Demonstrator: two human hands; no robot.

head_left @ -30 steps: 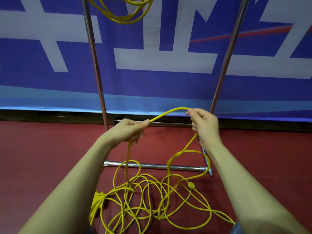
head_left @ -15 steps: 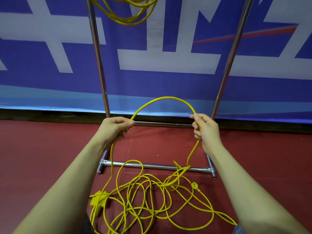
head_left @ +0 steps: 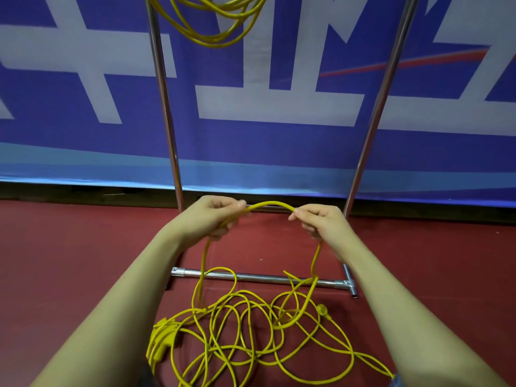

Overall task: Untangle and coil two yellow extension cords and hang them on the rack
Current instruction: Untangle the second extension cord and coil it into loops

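Seen from the head camera, the left hand (head_left: pixel 208 217) and the right hand (head_left: pixel 321 220) are held out side by side, near each other, above a red floor (head_left: pixel 69 261). Each hand pinches the same yellow cord (head_left: pixel 240 331) with curled fingers, and a short arch of cord bridges the gap between them. From each hand a strand drops straight down to a loose tangle on the floor, just below and nearer than the hands. A yellow socket block (head_left: pixel 160 339) lies at the tangle's left edge and a small plug (head_left: pixel 322 310) at its right. Beyond the hands stands a metal rack (head_left: pixel 164 107), its base bar beside the tangle. A second coiled cord (head_left: pixel 215 26) hangs at the top, before a blue banner (head_left: pixel 279 152).
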